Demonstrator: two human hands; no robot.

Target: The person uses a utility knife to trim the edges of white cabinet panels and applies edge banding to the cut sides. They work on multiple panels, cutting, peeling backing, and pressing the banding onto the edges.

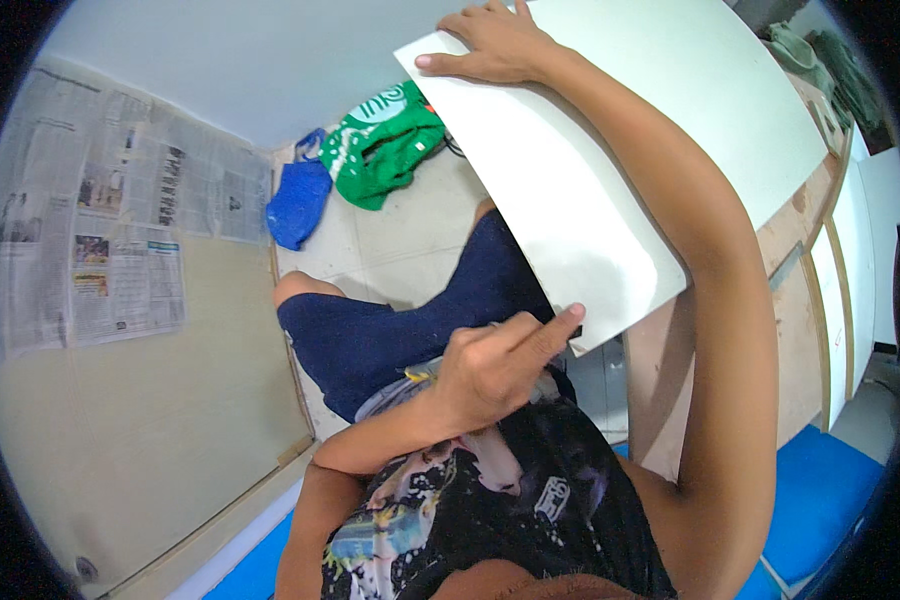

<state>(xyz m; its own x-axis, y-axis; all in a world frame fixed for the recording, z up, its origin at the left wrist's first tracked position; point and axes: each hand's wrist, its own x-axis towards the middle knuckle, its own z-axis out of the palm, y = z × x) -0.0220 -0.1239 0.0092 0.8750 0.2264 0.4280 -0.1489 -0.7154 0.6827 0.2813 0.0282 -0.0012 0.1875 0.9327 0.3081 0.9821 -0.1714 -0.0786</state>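
Observation:
A large white board [670, 130] lies slanting in front of me on the right. My right hand [495, 45] rests flat on its far left corner, fingers spread, and my right forearm crosses over the board. Close to my body, my left hand [495, 365] is at the near edge of the board. Its fingers are curled, with the index finger pointing along to the board's near corner. Something small and dark [576, 332] shows under that fingertip; most of it is hidden by the hand.
Under the white board is a brown wooden board [660, 350]. Green cloth [380, 150] and a blue cloth item [300, 200] lie on the tiled floor beyond my knees. Newspaper sheets [125, 280] cover part of the panel at left. Blue mats [820, 490] lie at lower right.

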